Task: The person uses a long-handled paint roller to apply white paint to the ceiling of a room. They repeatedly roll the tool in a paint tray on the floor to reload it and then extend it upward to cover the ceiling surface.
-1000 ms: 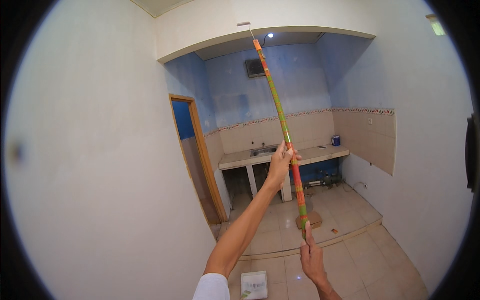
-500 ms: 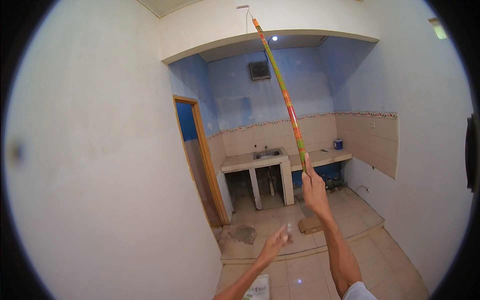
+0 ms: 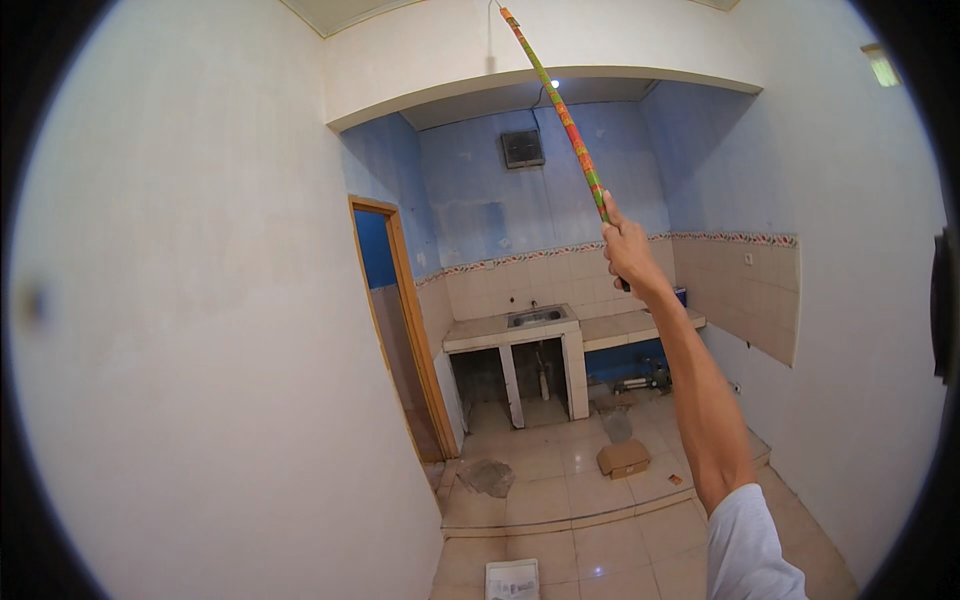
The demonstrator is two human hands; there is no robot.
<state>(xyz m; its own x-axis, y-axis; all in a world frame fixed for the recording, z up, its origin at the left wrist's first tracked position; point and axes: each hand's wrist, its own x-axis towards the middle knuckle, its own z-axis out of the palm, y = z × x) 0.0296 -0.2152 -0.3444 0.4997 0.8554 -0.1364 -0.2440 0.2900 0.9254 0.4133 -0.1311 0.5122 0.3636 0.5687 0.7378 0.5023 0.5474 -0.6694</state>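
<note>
Head view looks into a small room with white walls (image 3: pixel 200 350) near the camera and a blue-painted alcove behind, tiled in beige along its lower half. A tiled counter (image 3: pixel 560 330) with a sink (image 3: pixel 537 317) runs along the back wall, open bays beneath it. A vent (image 3: pixel 523 148) sits high on the blue wall, and a doorway (image 3: pixel 385 300) with a wooden frame opens at left. The floor (image 3: pixel 560 500) is pale tile, stepping down at a low ledge toward the camera; a cardboard box (image 3: pixel 623 457) and a grey rag (image 3: pixel 487 476) lie on it, well apart, with a white packet (image 3: pixel 512 579) at the bottom edge.

The right hand (image 3: pixel 625 250) is raised, fingers wrapped around the lower end of a long striped pole (image 3: pixel 555 95). The pole slants up and leftward, its tip touching or just beside the white beam (image 3: pixel 420 60) near the ceiling; which, I cannot tell. The left hand is out of sight.

Open floor lies between the ledge and the counter. The right wall (image 3: pixel 850 400) stands close to the arm.
</note>
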